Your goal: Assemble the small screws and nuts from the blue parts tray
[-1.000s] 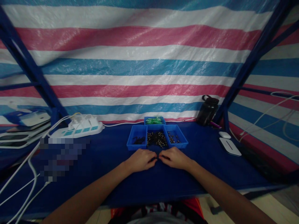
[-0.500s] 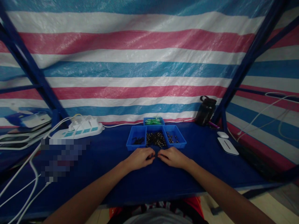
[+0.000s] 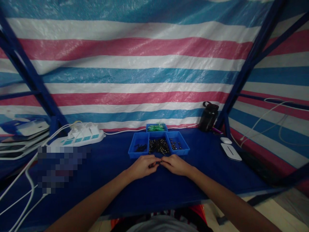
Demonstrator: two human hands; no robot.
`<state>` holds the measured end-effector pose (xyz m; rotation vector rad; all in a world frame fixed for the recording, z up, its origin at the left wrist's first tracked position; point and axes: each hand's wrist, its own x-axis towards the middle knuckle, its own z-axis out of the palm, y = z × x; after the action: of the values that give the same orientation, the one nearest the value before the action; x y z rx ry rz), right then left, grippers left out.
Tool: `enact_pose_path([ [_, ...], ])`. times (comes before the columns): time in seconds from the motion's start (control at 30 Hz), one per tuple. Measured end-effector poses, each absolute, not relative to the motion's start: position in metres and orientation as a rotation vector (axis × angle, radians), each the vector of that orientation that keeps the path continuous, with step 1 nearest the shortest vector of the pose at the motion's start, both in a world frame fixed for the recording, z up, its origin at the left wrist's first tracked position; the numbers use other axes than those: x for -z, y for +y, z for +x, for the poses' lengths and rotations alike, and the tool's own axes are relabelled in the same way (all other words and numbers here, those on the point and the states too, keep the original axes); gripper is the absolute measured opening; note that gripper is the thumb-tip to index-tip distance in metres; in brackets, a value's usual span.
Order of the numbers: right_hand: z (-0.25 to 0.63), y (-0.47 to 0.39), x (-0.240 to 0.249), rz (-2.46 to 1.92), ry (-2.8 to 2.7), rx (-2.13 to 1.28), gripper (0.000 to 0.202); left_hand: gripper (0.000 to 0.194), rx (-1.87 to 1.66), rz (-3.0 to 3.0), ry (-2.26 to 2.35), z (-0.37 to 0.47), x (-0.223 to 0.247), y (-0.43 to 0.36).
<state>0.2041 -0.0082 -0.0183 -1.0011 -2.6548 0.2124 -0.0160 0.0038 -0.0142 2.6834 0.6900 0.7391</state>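
Note:
My left hand (image 3: 143, 166) is closed, with a small dark piece (image 3: 152, 165) showing between its thumb and fingers. My right hand (image 3: 176, 164) pinches at the same spot, its fingertips meeting those of the left; whatever it grips is too small to name. Just beyond both hands stand blue trays. The left tray (image 3: 130, 150) has a few black pieces (image 3: 141, 148) in it. Many small black and brass-coloured parts (image 3: 159, 146) fill the middle one. In the right tray (image 3: 185, 151) lie several small shiny metal parts (image 3: 175, 144).
Behind them, another blue tray (image 3: 156, 129) holds green items (image 3: 156, 127). At left, a white power strip (image 3: 90, 139) trails cables near stacked devices (image 3: 21, 141). A dark bottle (image 3: 209, 116), a white case (image 3: 226, 140) and a flat white device (image 3: 231, 151) are on the right.
My hands have come together until the fingertips meet, and the dark piece in my left hand now shows more. The whole view has shifted slightly.

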Motion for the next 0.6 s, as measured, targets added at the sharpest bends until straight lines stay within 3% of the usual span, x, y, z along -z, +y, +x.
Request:
enact_pose_path([
  [0.33,0.2041,-0.0108,0.0134,-1.11,-2.689,-0.173,0.023,0.017,-0.763,2.652,0.817,-0.017,0.0173,0.0073],
  [0.6,0.205,-0.0138,0.0104,-1.091,-2.678,-0.1,0.023,0.006,-0.503,2.738,0.867,-0.0145,0.0133,0.0046],
])
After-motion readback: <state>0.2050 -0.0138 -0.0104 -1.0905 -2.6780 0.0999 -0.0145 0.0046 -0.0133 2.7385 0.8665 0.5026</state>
